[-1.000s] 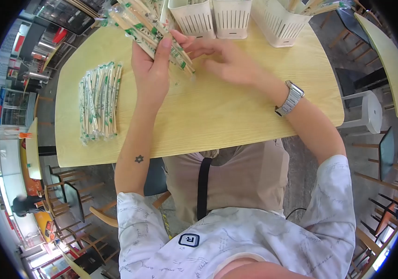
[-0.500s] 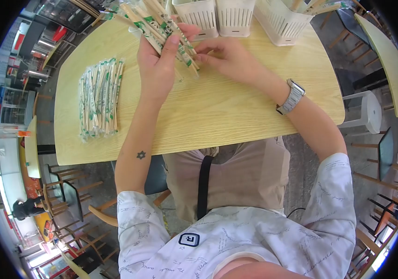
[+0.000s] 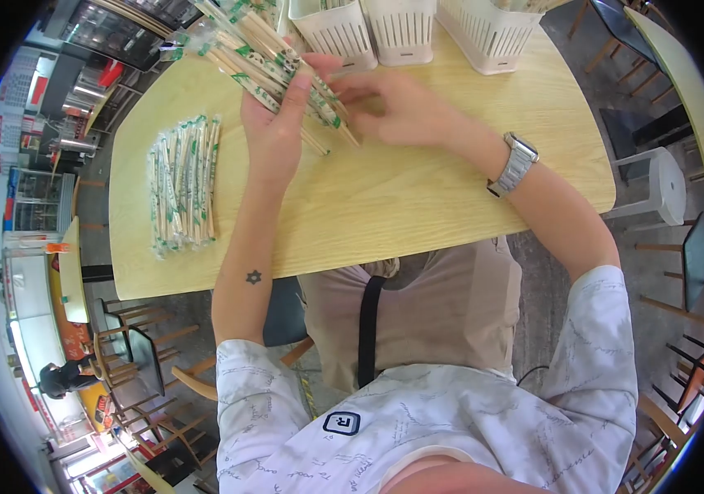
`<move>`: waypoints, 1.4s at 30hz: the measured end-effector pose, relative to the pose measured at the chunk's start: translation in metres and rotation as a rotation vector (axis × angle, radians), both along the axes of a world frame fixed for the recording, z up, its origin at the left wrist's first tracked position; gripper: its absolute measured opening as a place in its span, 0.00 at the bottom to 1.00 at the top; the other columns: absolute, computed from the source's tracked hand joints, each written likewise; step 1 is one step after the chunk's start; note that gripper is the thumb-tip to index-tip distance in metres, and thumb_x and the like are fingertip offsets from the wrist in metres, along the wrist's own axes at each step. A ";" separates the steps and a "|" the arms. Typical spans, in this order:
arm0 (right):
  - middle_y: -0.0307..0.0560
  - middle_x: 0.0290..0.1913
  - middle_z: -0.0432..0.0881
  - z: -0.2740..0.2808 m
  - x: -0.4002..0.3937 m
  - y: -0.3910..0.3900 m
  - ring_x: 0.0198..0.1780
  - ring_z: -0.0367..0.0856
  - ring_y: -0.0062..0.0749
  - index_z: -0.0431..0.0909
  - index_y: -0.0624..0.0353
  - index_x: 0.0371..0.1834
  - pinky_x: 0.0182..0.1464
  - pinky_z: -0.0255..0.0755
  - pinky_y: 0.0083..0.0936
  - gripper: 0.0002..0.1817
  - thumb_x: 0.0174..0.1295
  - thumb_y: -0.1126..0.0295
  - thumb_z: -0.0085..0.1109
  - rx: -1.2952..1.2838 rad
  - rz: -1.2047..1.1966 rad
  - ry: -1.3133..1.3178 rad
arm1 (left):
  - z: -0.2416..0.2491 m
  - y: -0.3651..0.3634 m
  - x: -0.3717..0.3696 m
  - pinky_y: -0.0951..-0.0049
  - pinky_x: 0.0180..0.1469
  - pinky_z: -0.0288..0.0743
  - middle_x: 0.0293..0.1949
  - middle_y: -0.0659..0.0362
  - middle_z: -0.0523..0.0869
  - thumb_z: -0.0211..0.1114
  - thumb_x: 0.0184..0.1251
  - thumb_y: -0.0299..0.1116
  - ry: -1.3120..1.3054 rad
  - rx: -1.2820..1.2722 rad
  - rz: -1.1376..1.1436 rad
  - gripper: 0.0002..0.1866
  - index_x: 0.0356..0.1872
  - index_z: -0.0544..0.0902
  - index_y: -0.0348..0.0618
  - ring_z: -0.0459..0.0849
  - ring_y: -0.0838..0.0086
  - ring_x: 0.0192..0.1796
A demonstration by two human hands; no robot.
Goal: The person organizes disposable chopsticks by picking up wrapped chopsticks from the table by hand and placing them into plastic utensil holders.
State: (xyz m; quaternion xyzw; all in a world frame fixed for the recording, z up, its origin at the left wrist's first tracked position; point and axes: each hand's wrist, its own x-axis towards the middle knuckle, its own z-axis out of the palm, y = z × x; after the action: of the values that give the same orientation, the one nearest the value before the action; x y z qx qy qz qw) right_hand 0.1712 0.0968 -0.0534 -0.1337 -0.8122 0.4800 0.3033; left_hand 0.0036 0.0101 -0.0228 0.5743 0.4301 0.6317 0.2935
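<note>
My left hand [image 3: 279,123] is wrapped round a bundle of wrapped chopsticks [image 3: 265,62] above the back of the wooden table [image 3: 385,198]. The sticks slant from upper left to lower right, in clear wrappers with green print. Beside their lower ends is my right hand [image 3: 381,103], its fingers bent towards the bundle; whether they grip a stick is too small to tell. A pile of similar wrapped chopsticks [image 3: 185,185] lies on the table to the left.
White slotted baskets [image 3: 401,33] stand at the table's back edge, another white basket [image 3: 487,37] to their right holding sticks. A white stool [image 3: 660,185] is at the right. Chairs and other tables surround this one. A person [image 3: 64,379] is far left.
The view has shifted slightly. The chopsticks in my left hand are fanned wider apart, and my right hand has moved slightly, still beside their lower ends.
</note>
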 end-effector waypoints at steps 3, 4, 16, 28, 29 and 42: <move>0.57 0.52 0.85 0.004 0.003 0.001 0.53 0.85 0.43 0.78 0.62 0.59 0.58 0.76 0.33 0.23 0.60 0.69 0.60 0.003 0.048 -0.048 | -0.009 0.002 -0.003 0.63 0.59 0.79 0.47 0.49 0.85 0.56 0.77 0.27 0.063 0.006 0.031 0.20 0.65 0.66 0.31 0.84 0.63 0.55; 0.58 0.53 0.85 0.003 0.003 0.002 0.54 0.85 0.43 0.78 0.63 0.60 0.58 0.76 0.33 0.24 0.60 0.67 0.61 0.022 0.067 -0.075 | -0.010 0.002 -0.004 0.63 0.58 0.80 0.47 0.50 0.86 0.56 0.77 0.28 0.052 0.002 0.028 0.19 0.63 0.67 0.31 0.85 0.63 0.54; 0.53 0.41 0.88 -0.010 -0.005 0.000 0.41 0.85 0.34 0.82 0.66 0.52 0.48 0.76 0.29 0.18 0.64 0.65 0.67 -0.093 0.110 -0.002 | 0.002 -0.009 0.013 0.69 0.55 0.81 0.46 0.53 0.87 0.58 0.76 0.28 -0.016 0.010 -0.034 0.16 0.59 0.75 0.31 0.86 0.71 0.50; 0.50 0.29 0.86 0.009 0.002 -0.004 0.32 0.80 0.30 0.86 0.63 0.41 0.39 0.74 0.28 0.13 0.65 0.62 0.66 -0.022 0.075 -0.169 | 0.005 -0.010 0.016 0.62 0.57 0.80 0.50 0.46 0.86 0.59 0.77 0.34 -0.072 -0.014 -0.083 0.20 0.63 0.72 0.32 0.86 0.63 0.54; 0.51 0.29 0.85 0.011 0.002 -0.004 0.31 0.80 0.33 0.85 0.64 0.40 0.39 0.74 0.30 0.15 0.67 0.61 0.64 0.019 0.072 -0.181 | 0.005 -0.010 0.017 0.62 0.57 0.81 0.50 0.46 0.86 0.59 0.77 0.34 -0.090 -0.002 -0.076 0.20 0.62 0.72 0.32 0.86 0.62 0.54; 0.58 0.39 0.80 0.002 -0.003 -0.008 0.51 0.74 0.56 0.76 0.66 0.43 0.60 0.67 0.45 0.22 0.78 0.55 0.42 0.351 0.053 -0.147 | -0.001 -0.011 0.007 0.64 0.54 0.81 0.43 0.51 0.88 0.56 0.79 0.36 0.079 -0.055 -0.076 0.15 0.55 0.76 0.35 0.88 0.63 0.47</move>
State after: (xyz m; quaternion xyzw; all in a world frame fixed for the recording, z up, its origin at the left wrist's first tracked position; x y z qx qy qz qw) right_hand 0.1686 0.0891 -0.0514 -0.0921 -0.9066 0.3279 0.2493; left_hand 0.0109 -0.0007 -0.0240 0.6065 0.4364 0.5848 0.3158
